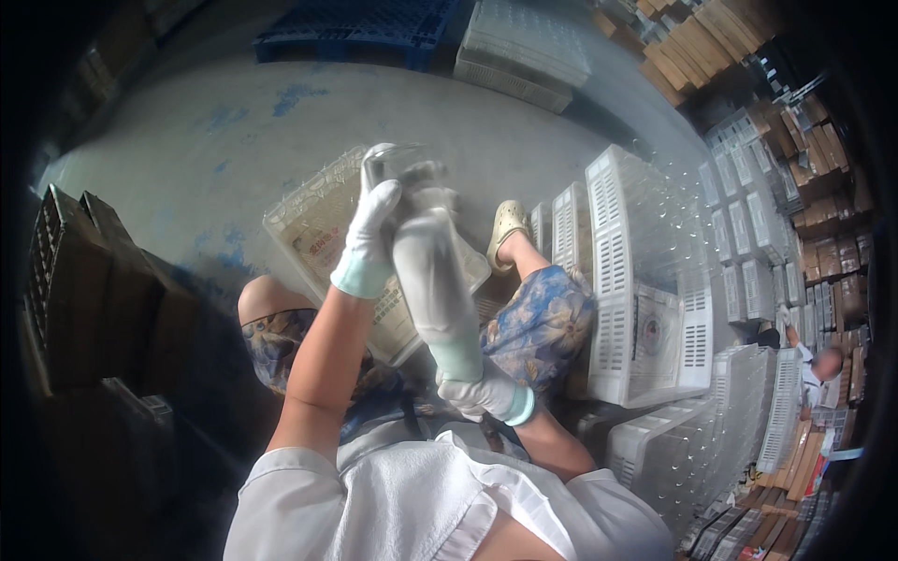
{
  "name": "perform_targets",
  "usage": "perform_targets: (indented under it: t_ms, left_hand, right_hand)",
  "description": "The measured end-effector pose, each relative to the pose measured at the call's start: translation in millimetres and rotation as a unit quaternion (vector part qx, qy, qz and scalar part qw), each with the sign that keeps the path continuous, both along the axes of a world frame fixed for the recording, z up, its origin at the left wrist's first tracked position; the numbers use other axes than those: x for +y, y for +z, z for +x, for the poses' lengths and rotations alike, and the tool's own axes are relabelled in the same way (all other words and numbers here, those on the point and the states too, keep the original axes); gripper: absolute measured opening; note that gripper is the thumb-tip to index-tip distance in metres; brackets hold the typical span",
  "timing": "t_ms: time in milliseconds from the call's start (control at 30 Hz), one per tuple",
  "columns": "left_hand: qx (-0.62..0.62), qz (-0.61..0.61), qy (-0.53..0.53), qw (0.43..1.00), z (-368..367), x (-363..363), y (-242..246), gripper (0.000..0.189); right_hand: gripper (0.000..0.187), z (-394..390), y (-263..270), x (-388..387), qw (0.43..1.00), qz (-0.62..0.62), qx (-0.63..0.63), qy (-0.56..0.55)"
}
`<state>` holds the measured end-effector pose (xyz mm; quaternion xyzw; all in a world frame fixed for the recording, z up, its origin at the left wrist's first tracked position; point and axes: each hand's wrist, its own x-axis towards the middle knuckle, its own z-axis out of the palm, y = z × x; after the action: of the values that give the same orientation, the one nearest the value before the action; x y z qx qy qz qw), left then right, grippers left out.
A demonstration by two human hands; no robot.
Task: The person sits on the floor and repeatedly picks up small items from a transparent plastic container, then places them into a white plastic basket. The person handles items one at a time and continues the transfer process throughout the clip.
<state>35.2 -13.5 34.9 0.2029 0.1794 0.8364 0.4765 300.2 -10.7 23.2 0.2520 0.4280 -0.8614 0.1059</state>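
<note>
My left hand (372, 217), in a white knit glove with a mint cuff, grips a blurred, clear, glass-like container (410, 163). My right hand (484, 401), gloved the same way, closes around the mint cuff end of a long, white, glove-like cover (433, 280). That cover looks filled out, and its far end meets the clear container; motion blur hides what is inside it and how the two join. Beneath both hands, between my knees, a pale plastic crate (298, 242) sits tilted on the floor. Printed sheets bearing writing show inside it.
Tall white perforated crates (609, 280) stand close by my right knee, with more translucent crates (659, 456) behind. Cardboard boxes (133, 301) are stacked at left. Ahead lie a blue pallet (358, 31) and stacked clear crates (523, 52). Another person (817, 372) is at far right.
</note>
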Motion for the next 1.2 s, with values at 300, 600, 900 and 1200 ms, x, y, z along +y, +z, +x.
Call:
perform_targets:
  t_ms: [300,600,900,1200]
  left_hand:
    - [0.142,-0.151,0.272,0.940,9,54,-5,0.062]
    - [-0.178,-0.147,0.298,0.926,-58,52,-10,0.068]
    - [0.080,-0.056,0.120,0.988,67,-1,-16,0.031]
    - [0.312,-0.267,0.022,0.912,84,81,-111,0.024]
  right_hand:
    - [0.037,-62,-29,67,0.679,0.707,-0.113,-0.161]
    - [0.046,35,-24,44,0.739,0.604,-0.109,-0.276]
    - [0.054,-11,6,57,0.783,0.315,0.179,-0.506]
    - [0.066,89,57,122,0.779,0.382,0.005,-0.497]
